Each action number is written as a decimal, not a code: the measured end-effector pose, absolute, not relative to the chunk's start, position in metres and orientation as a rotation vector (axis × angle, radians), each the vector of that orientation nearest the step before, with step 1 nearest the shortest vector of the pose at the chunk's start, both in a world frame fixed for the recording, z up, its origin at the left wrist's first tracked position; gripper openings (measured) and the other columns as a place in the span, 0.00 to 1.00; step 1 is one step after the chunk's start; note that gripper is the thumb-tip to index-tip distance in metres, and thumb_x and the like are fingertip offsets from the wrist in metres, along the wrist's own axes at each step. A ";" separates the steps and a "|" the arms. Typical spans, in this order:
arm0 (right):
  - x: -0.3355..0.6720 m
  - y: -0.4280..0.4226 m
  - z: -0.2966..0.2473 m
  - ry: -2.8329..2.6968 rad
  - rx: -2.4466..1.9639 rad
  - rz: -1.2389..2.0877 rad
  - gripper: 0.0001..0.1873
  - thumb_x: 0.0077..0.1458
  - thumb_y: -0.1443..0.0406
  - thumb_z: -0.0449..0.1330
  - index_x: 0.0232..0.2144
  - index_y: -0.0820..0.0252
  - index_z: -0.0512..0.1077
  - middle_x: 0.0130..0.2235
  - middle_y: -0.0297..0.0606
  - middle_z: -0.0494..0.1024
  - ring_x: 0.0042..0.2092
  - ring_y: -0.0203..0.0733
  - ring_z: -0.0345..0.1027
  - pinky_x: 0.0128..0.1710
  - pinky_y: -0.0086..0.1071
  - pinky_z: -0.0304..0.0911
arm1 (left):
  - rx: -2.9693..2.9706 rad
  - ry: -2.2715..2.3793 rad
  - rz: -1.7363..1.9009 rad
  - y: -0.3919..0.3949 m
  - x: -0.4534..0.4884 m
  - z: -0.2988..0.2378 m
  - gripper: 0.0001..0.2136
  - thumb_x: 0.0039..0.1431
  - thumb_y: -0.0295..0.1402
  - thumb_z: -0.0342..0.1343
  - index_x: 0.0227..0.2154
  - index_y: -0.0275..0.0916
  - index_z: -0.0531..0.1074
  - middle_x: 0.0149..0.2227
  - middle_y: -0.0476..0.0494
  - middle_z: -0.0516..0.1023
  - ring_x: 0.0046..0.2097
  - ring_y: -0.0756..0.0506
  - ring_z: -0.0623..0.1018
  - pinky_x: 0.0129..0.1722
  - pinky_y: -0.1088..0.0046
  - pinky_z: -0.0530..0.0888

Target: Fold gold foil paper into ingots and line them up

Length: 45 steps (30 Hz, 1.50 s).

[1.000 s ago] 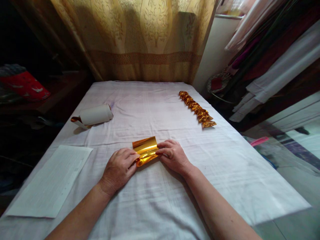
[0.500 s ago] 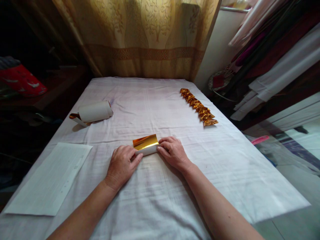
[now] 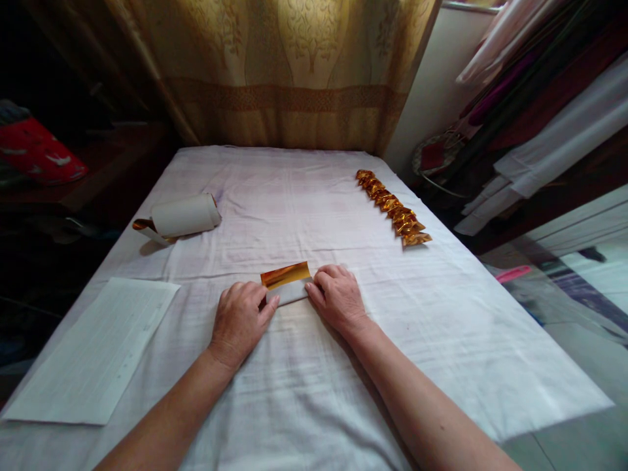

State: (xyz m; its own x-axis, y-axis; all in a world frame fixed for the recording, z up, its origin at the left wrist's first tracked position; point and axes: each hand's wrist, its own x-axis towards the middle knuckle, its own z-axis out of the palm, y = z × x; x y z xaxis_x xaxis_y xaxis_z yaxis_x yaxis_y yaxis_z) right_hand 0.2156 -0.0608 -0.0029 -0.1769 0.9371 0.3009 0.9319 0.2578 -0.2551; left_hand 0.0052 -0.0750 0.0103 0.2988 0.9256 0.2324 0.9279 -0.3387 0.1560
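A small sheet of gold foil paper (image 3: 288, 282) lies on the cloth-covered table, its near part folded over so that the white back shows and a gold strip stays along the far side. My left hand (image 3: 243, 315) grips its left end, thumb on the white fold and fingers curled at the edge. At the right end, my right hand (image 3: 337, 294) pinches the sheet the same way. Further back on the right is a row of folded gold foil pieces (image 3: 392, 207), set one against another.
A paper roll (image 3: 184, 217), white outside and gold inside, rests at the back left. Nearer on the left lies a white paper sheet (image 3: 95, 353). A curtain (image 3: 294, 98) hangs behind the table (image 3: 314, 418), and clothes (image 3: 554, 131) hang on the right.
The near part of the foil paper has been folded further over: more white shows and the gold strip is narrower. Both hands stay at its ends. The view has shifted slightly.
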 end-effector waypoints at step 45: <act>0.226 -0.060 -0.005 -2.082 -1.643 0.216 0.03 0.60 0.64 0.60 0.33 0.54 0.73 0.44 0.38 0.77 0.47 0.46 0.66 0.44 0.38 0.55 | -2.514 -1.840 -0.498 -0.080 0.016 0.011 0.04 0.60 0.34 0.56 0.36 0.42 0.73 0.41 0.42 0.75 0.45 0.39 0.72 0.44 0.60 0.66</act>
State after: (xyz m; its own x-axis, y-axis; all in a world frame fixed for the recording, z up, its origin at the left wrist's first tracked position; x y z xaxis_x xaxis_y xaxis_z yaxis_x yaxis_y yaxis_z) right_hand 0.2260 -0.0603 -0.0045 -0.1673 0.9489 0.2676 0.8740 0.2683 -0.4052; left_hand 0.0165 -0.0800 0.0113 0.2701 0.9315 0.2437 0.9272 -0.3198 0.1948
